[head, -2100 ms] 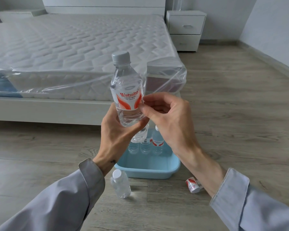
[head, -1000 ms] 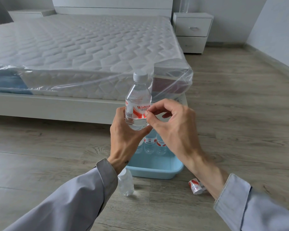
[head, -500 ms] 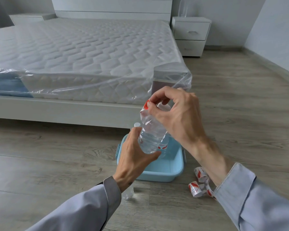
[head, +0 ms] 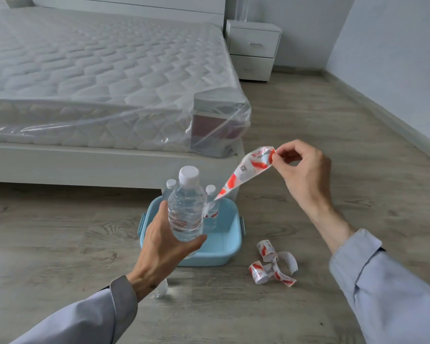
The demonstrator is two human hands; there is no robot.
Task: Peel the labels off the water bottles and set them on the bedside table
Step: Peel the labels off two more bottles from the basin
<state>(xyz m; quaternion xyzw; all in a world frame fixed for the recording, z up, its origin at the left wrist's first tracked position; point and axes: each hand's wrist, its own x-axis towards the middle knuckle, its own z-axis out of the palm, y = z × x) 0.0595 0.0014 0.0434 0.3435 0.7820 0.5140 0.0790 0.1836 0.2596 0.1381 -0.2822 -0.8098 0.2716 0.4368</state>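
Observation:
My left hand [head: 163, 247] grips a clear water bottle [head: 186, 207] with a white cap, upright above the blue tub [head: 230, 247]. My right hand [head: 304, 175] pinches one end of its red-and-white label [head: 246, 170], stretched up and to the right; the label's other end still touches the bottle's side. Two more bottles stand in the tub behind it, one [head: 212, 207] still wearing a label. Another clear bottle [head: 159, 290] lies on the floor, mostly hidden under my left wrist. The white bedside table [head: 255, 43] stands far back beside the bed.
A pile of peeled labels [head: 271, 266] lies on the wood floor right of the tub. A plastic-wrapped mattress on a white bed frame [head: 85, 162] fills the left. A grey wall [head: 395, 58] runs along the right.
My right hand has pulled the label off around the bottle and out to the right. The left hand lowered the bottle from chest height to just above the tub.

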